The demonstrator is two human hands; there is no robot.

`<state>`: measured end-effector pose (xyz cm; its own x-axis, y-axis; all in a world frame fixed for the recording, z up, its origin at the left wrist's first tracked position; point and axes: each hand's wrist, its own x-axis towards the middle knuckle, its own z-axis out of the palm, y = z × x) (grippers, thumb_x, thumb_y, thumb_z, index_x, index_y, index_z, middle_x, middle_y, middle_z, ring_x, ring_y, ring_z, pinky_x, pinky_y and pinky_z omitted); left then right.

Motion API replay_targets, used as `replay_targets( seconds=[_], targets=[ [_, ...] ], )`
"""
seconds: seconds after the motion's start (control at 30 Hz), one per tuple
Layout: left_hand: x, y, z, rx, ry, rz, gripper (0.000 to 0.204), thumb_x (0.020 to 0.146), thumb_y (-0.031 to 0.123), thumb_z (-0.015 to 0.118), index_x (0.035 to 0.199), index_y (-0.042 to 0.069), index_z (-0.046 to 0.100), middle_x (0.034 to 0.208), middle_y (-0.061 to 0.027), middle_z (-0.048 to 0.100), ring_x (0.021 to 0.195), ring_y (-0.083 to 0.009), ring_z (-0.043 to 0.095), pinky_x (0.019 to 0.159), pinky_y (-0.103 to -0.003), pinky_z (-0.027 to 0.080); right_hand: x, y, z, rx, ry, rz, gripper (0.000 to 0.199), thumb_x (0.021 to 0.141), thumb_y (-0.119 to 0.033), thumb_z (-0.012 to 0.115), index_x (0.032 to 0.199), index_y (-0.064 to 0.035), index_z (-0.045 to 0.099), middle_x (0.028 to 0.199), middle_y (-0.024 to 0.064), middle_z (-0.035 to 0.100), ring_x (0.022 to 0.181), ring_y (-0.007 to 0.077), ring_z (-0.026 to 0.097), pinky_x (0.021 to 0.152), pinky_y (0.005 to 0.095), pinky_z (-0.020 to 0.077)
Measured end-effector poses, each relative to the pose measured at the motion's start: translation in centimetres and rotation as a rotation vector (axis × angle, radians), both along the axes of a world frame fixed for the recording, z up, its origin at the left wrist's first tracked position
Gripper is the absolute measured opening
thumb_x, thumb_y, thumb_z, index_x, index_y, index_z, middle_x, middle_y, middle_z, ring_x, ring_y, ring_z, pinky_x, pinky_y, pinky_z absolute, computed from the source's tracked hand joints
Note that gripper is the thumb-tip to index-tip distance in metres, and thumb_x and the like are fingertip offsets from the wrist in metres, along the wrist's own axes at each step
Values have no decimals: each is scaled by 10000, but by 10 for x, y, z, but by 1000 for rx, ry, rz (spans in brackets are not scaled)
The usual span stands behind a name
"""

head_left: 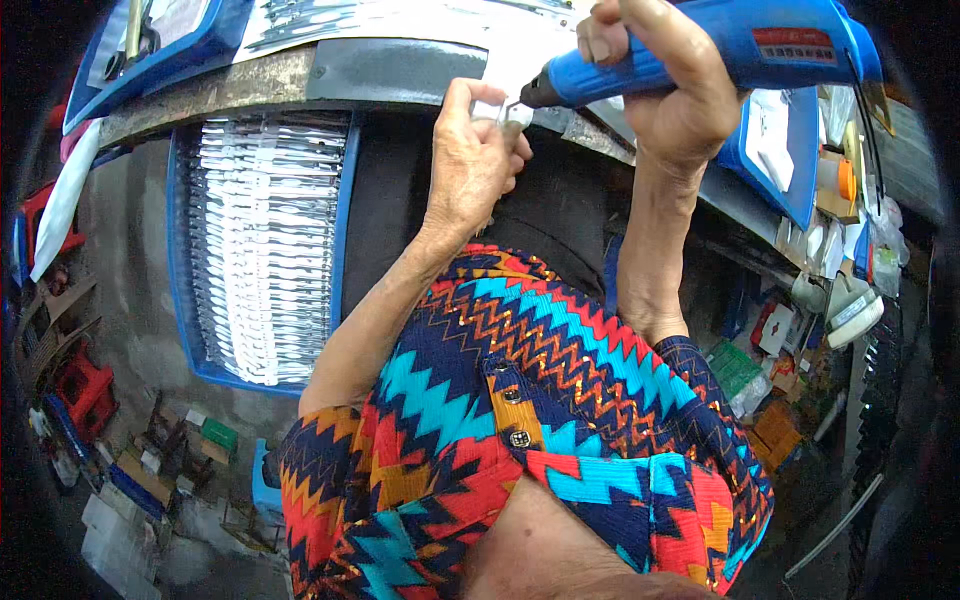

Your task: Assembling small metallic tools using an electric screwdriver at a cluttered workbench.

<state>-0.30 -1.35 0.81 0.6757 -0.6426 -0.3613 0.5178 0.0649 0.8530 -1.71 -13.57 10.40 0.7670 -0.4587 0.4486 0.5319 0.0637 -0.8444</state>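
The left hand [468, 160] pinches a small white part [516, 113] between thumb and fingers at the worktop's [220, 97] front edge, its other fingers curled. The right hand [685, 95] is wrapped around a blue electric screwdriver [715, 45] with a red label; its black nose and thin bit point at the white part, though whether the bit touches it cannot be told.

A deep blue crate [346, 220] sits just in front of the worktop's front edge, to the left of the left forearm. It is packed almost from end to end with slim white-and-metal pieces [265, 250], stacked crosswise in close rows. At the worktop's left end, a blue tray [140, 92] juts past the front edge and holds a tool with a black end [118, 66]. Toward the right end, another blue tray [765, 188] overhangs the same edge, with white pieces [772, 150] inside. Near it stands a container with an orange cap [846, 180].

The worktop's front edge is worn and stained, and a dark grey plate [390, 70] is set along it. Behind the plate, metal strips [330, 22] lie on a white sheet [450, 22].

Below is a grey floor [150, 250]. At the left are red plastic furniture [85, 395] and scattered boxes, with a light blue stool [265, 485] closer in; at the right, a green box [735, 368] lies among clutter.
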Motion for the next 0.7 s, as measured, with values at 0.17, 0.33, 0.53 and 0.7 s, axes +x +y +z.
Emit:
replay_targets(
  seconds=[0.17, 0.33, 0.53, 0.7],
  targets=[
    [-1, 2, -2, 4, -17, -9, 210, 846, 37, 509, 1004, 62, 374, 589, -57, 552, 437, -49, 454, 333, -181, 316, -5, 5, -2, 198, 43, -116, 76, 753, -7, 544, 814, 36, 527, 645, 95, 546, 474, 133, 507, 475, 255, 440],
    [1, -1, -2, -14, -17, -8, 204, 847, 45, 508, 997, 64, 371, 582, -46, 542, 439, -49, 452, 338, -185, 322, -2, 4, 3, -69, 49, -67, 72, 741, -18, 565, 788, 28, 536, 634, 82, 550, 492, 133, 524, 490, 244, 442],
    [-3, 0, 1, 3, -39, 37, 188, 825, 22, 500, 967, 64, 385, 578, -35, 534, 439, -50, 449, 340, -184, 320, 3, 18, 12, -176, 407, -156, 23, 699, 0, 569, 688, -18, 562, 585, 42, 552, 481, 104, 517, 470, 236, 434],
    [0, -1, 3, 33, -6, 26, 203, 816, -3, 494, 971, 69, 384, 598, -47, 534, 441, -48, 429, 344, -176, 302, 8, 30, 0, 49, 396, -255, 157, 680, -19, 652, 819, -22, 581, 727, 34, 596, 557, 118, 569, 491, 226, 459]
  ],
)
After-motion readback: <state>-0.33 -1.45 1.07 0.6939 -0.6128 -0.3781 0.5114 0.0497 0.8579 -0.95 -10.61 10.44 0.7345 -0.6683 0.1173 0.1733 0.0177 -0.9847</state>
